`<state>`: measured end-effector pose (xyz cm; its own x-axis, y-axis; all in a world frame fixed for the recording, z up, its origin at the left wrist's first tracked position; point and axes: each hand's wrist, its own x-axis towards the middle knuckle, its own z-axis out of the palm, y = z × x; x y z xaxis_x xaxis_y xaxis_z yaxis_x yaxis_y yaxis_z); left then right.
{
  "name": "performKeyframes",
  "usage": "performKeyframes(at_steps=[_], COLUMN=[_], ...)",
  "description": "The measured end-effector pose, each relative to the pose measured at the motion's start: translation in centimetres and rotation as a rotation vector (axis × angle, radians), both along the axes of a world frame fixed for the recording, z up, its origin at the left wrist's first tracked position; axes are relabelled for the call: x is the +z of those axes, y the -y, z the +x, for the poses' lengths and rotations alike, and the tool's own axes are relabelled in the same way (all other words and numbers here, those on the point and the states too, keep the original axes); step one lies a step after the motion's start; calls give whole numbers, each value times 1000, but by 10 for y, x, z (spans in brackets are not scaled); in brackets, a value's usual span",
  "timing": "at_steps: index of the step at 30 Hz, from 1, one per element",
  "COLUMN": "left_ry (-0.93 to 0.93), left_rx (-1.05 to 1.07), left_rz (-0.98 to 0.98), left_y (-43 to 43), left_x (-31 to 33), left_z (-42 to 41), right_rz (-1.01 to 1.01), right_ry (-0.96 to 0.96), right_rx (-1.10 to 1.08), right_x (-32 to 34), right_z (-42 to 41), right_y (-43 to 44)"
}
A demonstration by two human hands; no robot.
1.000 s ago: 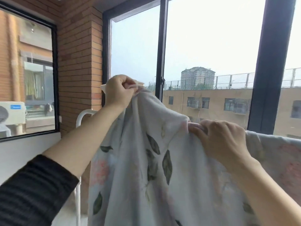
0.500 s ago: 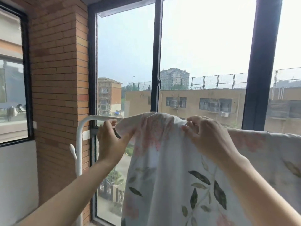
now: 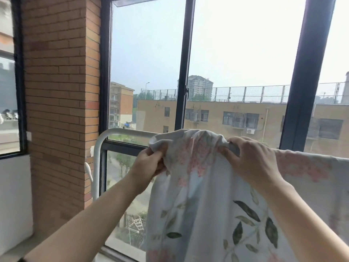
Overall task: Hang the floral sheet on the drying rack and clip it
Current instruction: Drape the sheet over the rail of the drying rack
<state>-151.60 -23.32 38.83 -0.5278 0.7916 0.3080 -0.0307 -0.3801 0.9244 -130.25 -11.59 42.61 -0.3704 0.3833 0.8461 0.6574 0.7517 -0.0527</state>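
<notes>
The floral sheet (image 3: 198, 205), pale white with pink blossoms and dark green leaves, is draped over the top bar of the drying rack (image 3: 120, 131) and hangs down in soft folds. Its left end is bunched into a hump on the bar, gripped between the left hand (image 3: 149, 163) and the right hand (image 3: 251, 159). The rack is a white tube, and its curved left corner and upright post are bare.

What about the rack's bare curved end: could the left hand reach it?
Probably yes. The left hand grips the floral sheet just beside the bare bar of the drying rack, with nothing between them, though it would have to release the cloth first.
</notes>
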Motion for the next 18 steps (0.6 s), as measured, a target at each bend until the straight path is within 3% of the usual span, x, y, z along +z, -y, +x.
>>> performKeyframes(at_steps=[6,8,11,14,15,18], left_ry=[-31,-208,-686,-930,-973,-988], left_rx=[59,250,564,511,521,570], left_rz=[216,237,-66,-595,-662,-484], left_y=[-14,-39,-72,-92,-95,-95], left_x=[94,122,127,105,100,92], left_z=[-8,-15,-30,-45,-48,-43], right_rz=[-2,-38,-130,-144,-144,-186], right_ry=[58,56,-58,-141,-133,-88], right_rx=[-6,-4,-51,-182,-211,-165], right_x=[6,10,16,20,21,27], right_z=[11,18,37,56,58,52], right_y=[-4,-10,-25,-41,-44,-46])
